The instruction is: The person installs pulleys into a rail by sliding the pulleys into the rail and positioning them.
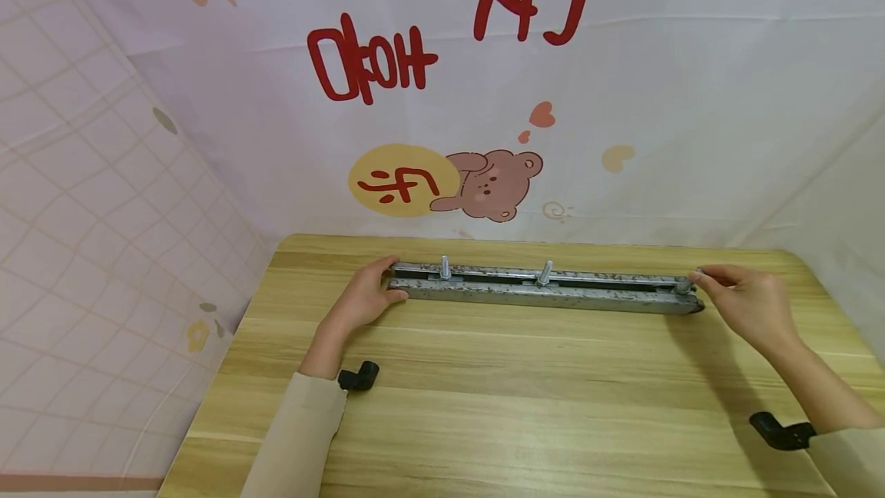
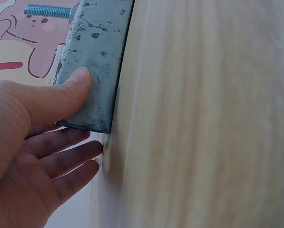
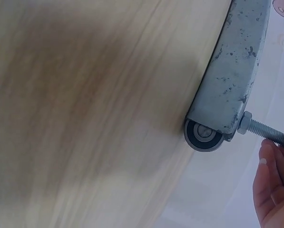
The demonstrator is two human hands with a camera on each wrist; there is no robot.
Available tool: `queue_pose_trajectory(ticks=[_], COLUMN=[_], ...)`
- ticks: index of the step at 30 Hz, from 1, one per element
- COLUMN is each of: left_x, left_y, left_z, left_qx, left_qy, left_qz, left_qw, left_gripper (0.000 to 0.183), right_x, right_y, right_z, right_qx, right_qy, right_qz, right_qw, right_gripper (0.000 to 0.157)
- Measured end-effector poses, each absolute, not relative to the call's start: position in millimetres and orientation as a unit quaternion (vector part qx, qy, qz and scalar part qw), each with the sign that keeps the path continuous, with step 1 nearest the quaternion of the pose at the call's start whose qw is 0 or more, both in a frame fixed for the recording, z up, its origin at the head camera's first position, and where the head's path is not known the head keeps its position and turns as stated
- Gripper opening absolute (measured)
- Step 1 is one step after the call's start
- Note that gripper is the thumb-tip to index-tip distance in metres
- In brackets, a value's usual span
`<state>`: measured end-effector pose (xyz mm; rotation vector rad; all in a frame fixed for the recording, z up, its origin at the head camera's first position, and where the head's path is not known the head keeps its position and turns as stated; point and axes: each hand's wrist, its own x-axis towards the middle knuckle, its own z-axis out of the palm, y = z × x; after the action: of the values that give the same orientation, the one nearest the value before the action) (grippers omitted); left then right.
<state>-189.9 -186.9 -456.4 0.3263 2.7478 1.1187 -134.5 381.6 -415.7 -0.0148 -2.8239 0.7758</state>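
Observation:
A long grey metal channel rail (image 1: 539, 299), spotted with dark marks, lies across the back of the table, its slot facing up. My left hand (image 1: 365, 294) grips its left end. In the left wrist view the thumb (image 2: 75, 88) presses the rail's front face while the other fingers spread behind and below the end. My right hand (image 1: 754, 306) pinches the tip of a threaded bolt (image 3: 268, 132) rising from the right end. A hex nut (image 3: 245, 122) sits at that bolt's base, and a bearing wheel (image 3: 203, 136) pokes out of the rail's end.
Two more bolts, a left one (image 1: 445, 268) and a middle one (image 1: 545, 273), stand up from the slot. The wooden table (image 1: 525, 390) ends just behind the rail at a printed white curtain (image 1: 664, 98). Black wrist-worn pieces (image 1: 359, 376) show at both sleeves.

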Motion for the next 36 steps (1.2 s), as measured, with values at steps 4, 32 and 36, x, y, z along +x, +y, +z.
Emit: queue_pose_trajectory(ticks=[4,32,36], left_x=[-190,-190,-190], left_y=[-187,-187,-187], left_z=[-457,-455,-456], left_qx=[0.110,0.110,0.111], left_qy=[0.918,0.921,0.919], left_qz=[0.372,0.366,0.369], left_qw=[0.078,0.081,0.081], left_gripper=[0.071,0.071,0.071], right_x=[-134,-139,-142], right_y=[380,361,358], right_z=[-413,-411,-410], right_qx=[0.002,0.030,0.037], right_qy=[-0.960,-0.959,-0.960], right_qz=[0.258,0.274,0.269], right_qw=[0.108,0.067,0.067], right_gripper=[0.042,0.042,0.041])
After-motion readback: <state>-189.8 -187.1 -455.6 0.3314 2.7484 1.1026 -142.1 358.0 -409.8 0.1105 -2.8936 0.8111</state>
